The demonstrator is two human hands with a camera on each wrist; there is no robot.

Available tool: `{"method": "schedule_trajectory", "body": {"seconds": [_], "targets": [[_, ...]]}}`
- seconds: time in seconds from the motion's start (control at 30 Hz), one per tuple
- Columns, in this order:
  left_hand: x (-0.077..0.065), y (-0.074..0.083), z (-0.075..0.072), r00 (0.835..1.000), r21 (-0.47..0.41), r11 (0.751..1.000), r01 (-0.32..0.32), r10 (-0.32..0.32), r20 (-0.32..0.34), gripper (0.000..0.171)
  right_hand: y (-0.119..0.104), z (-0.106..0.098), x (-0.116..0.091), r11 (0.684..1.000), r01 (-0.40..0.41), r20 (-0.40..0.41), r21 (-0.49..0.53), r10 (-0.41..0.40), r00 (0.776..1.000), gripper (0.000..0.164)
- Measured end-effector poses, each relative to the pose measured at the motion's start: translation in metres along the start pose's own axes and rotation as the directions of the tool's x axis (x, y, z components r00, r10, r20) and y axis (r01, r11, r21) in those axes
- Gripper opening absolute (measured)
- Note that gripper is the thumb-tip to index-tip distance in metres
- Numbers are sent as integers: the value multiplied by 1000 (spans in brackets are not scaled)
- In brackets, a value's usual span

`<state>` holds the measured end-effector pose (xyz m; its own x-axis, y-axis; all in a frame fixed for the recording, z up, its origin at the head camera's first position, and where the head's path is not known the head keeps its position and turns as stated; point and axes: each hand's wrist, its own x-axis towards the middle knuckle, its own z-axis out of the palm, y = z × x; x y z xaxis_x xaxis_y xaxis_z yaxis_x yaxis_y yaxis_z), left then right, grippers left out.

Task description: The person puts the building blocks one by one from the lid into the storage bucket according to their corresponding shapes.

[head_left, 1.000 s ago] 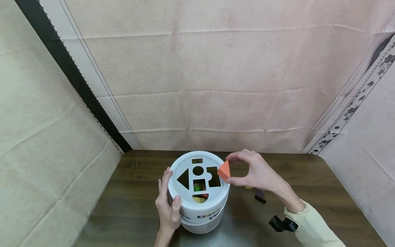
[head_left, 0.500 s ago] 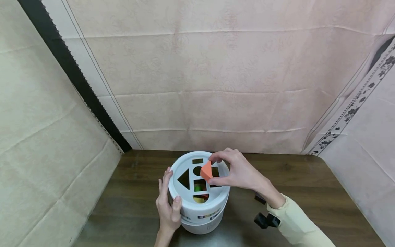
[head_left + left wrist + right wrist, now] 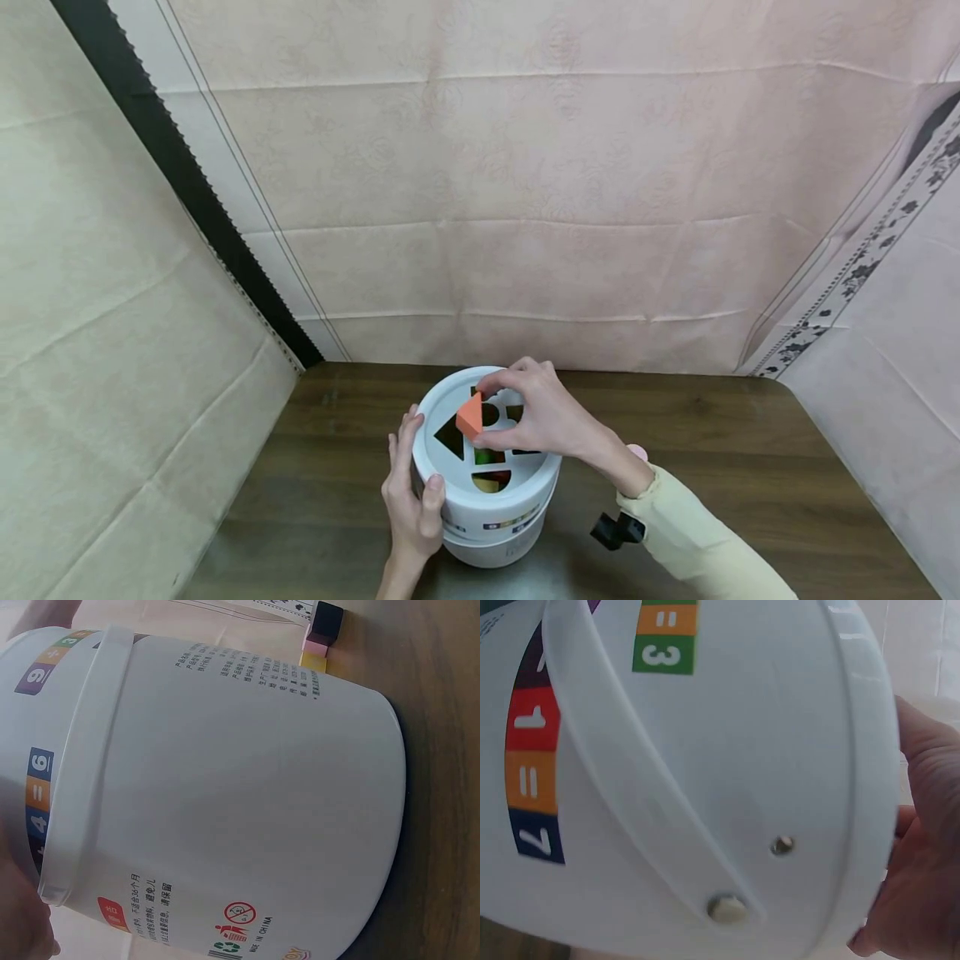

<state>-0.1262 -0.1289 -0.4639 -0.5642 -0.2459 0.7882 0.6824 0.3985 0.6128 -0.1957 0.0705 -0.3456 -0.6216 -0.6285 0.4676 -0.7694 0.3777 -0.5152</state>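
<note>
A white shape-sorter bucket (image 3: 498, 554) stands upright on the table. Its pale lid (image 3: 525, 479) has cut-outs of various shapes. My left hand (image 3: 414, 504) grips the bucket's left side near the rim, thumb toward the front. Between thumb and fingers, my right hand (image 3: 543, 412) pinches an orange triangular block (image 3: 470, 415) just above the lid, overlapping the right part of the triangular hole (image 3: 450, 437). The right wrist view shows part of the right hand (image 3: 930, 825) past the lid's edge, with the block hidden there. Coloured pieces show inside through the lower holes.
Beyond the bucket in the left wrist view are a black block (image 3: 325, 624), a pink piece (image 3: 316, 649) and a yellow piece (image 3: 313, 661). A black device (image 3: 618, 530) sits at the right sleeve. Cloth walls (image 3: 487, 292) border the wooden table (image 3: 322, 467).
My right hand has carried the orange block leftward across the lid, from its right rim to beside the triangular hole. The left hand stays on the bucket.
</note>
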Motion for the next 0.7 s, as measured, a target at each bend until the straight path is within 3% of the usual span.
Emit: {"method": "schedule_trajectory", "body": {"seconds": [0.37,0.7], "targets": [[0,-1,0,1000,3,1000,-11,11,-1,60,-4,15,9,999,-33,42,-6,33,999,51],[0,-1,0,1000,2,1000,-19,19,-9,61,-2,21,11,999,4,56,-40,-1,998,50]]}}
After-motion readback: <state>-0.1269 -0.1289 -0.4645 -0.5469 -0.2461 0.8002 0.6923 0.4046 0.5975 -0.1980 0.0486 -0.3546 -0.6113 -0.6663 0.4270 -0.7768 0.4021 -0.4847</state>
